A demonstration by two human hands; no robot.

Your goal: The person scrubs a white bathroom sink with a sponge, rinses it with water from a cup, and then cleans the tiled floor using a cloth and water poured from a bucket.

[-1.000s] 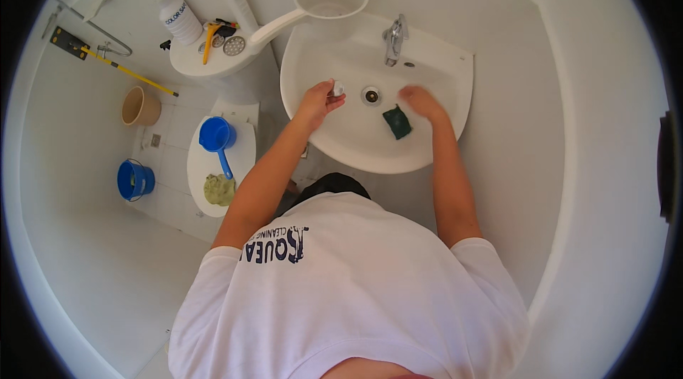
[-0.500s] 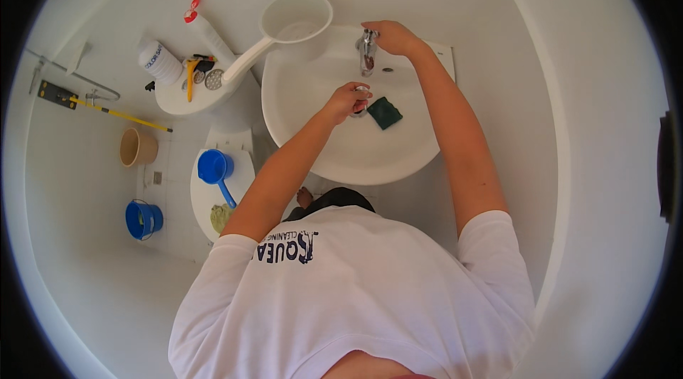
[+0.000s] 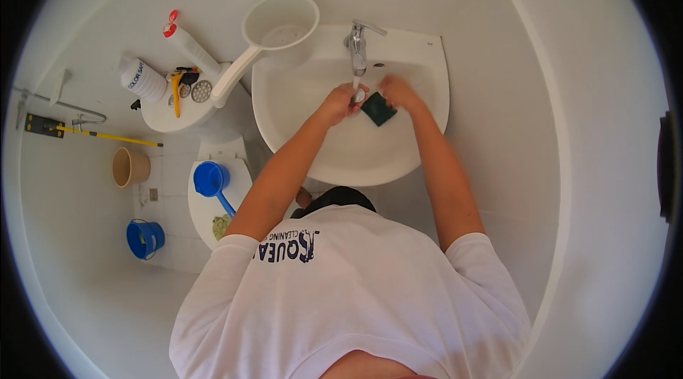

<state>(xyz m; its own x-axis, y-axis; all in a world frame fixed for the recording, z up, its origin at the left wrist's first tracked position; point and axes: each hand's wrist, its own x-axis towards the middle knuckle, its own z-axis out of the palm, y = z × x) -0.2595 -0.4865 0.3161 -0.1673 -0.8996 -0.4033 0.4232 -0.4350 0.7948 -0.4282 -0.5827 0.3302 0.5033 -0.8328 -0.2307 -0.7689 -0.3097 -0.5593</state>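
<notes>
Under the spout of the chrome faucet (image 3: 358,52), my left hand (image 3: 340,104) is closed on a small round metal drain stopper (image 3: 358,96). A stream of water falls from the spout onto it. My right hand (image 3: 400,93) is over the basin, a little right of the stopper, and its fingers are blurred by motion. Close below the right hand, a dark green scouring pad (image 3: 378,110) lies on the floor of the white sink (image 3: 334,155). The faucet's lever points back and to the right.
A white long-handled dipper (image 3: 281,20) rests across the toilet tank (image 3: 160,114), beside white bottles (image 3: 142,80) and a yellow-handled tool (image 3: 176,98). A blue dipper (image 3: 211,178) and a greenish cloth (image 3: 221,226) are on the toilet lid. Two buckets, beige (image 3: 130,167) and blue (image 3: 145,239), stand left.
My right hand has left the faucet lever and come down beside my left hand. Water now runs from the spout. The left hand stays low in the basin with the stopper.
</notes>
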